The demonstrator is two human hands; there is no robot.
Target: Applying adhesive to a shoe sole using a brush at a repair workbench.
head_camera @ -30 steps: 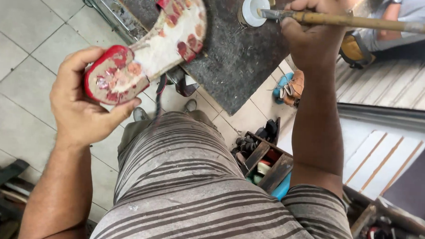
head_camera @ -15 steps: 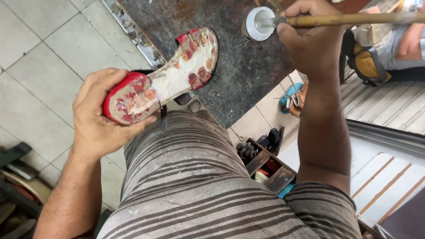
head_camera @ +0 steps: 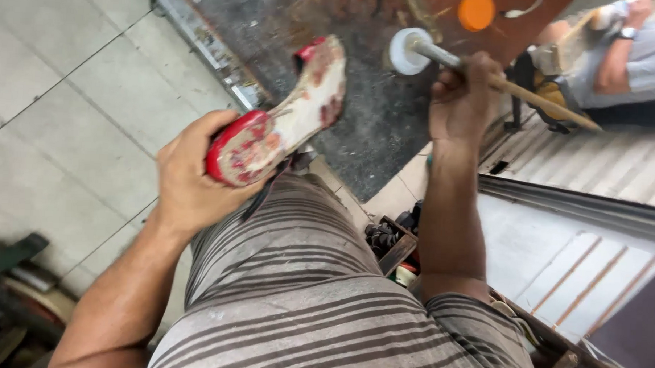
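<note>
Since the earlier frame the red-edged sandal sole point(head_camera: 279, 121) has swung up and tilted more on edge, and the white container point(head_camera: 407, 51) now sits lower in view. Left hand point(head_camera: 190, 172) wraps the sole's heel end, holding it above the striped lap point(head_camera: 302, 292), toe over the dark mat point(head_camera: 333, 32). Right hand point(head_camera: 457, 101) is fisted on a wooden-handled brush point(head_camera: 519, 93), tip in the container; 1 other person point(head_camera: 622, 49) sits at top right.

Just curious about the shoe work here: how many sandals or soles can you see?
1: a red-edged sandal sole, held at its heel end by the left hand above the striped lap. More may be hidden in the box of shoe parts below.
</note>
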